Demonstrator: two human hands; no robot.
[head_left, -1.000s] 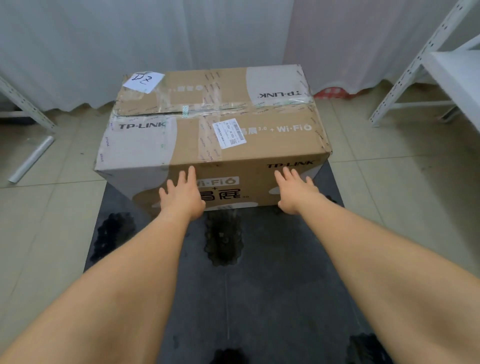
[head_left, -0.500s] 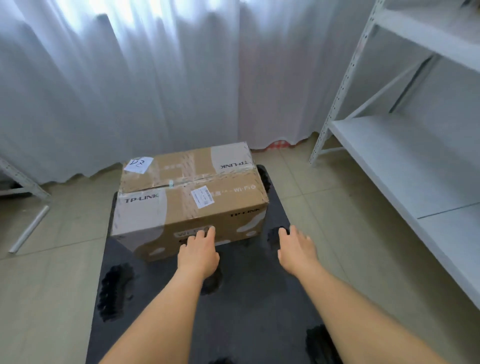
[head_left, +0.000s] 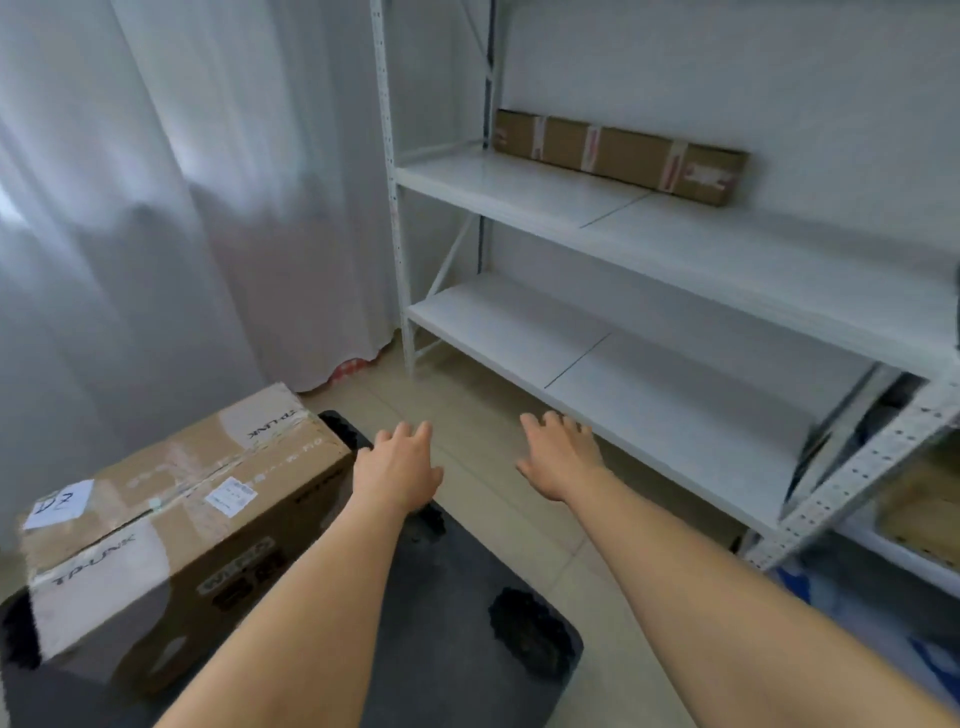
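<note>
Brown taped cardboard box (head_left: 176, 525) sits near left on dark grey platform (head_left: 457, 571). Left hand (head_left: 397, 475) and right hand (head_left: 558, 460) are spread and empty, off the box. Risk: a hasty one-sided regrasp tips it, or knuckles strike the white metal shelving (head_left: 623, 389) at right.

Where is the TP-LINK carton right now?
The carton sits lower left in the head view, on the dark mat, just left of the left hand.
</note>
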